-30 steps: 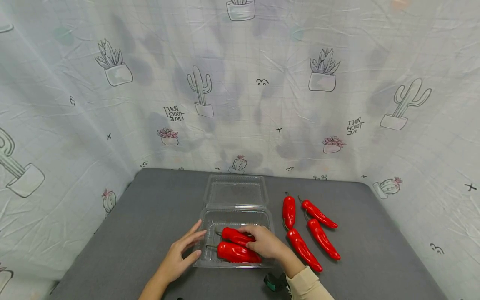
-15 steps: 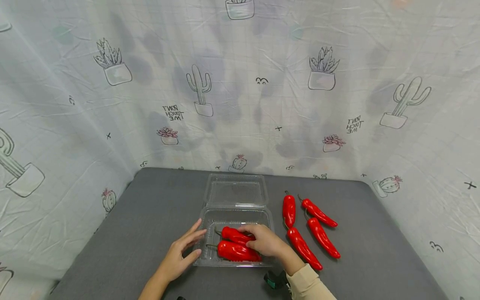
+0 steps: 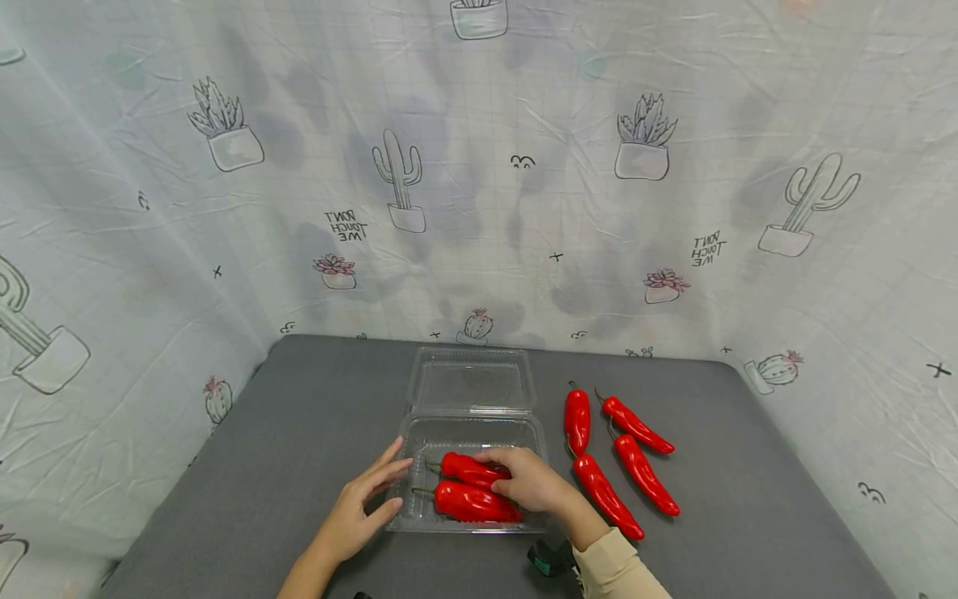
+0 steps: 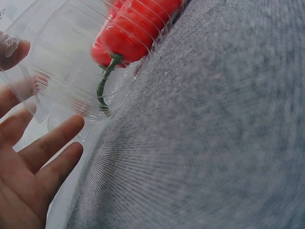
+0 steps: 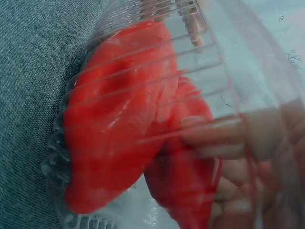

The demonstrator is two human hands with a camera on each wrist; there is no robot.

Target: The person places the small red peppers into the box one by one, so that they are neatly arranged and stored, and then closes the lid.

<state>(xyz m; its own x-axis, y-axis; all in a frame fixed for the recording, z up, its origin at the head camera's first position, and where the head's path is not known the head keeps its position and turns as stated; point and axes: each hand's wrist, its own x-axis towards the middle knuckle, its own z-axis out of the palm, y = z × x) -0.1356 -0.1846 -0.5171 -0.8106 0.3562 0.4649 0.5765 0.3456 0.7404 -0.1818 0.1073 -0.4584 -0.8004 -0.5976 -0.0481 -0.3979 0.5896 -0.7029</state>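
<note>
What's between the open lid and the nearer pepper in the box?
Head view: a bare stretch of the clear box, then the farther pepper, which the right hand grips.

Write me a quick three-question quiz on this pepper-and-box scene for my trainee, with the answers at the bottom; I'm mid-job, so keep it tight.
1. Count: how many red peppers lie on the gray table, outside the clear box?

2. True or false: the clear lid lies open on the box's far side.

3. Pick one. The right grip is holding:
A) a pepper on the table
B) the boxed pepper nearer the lid
C) the boxed pepper farther from the lid

Key: 1. Four. 2. True. 3. B.
</note>
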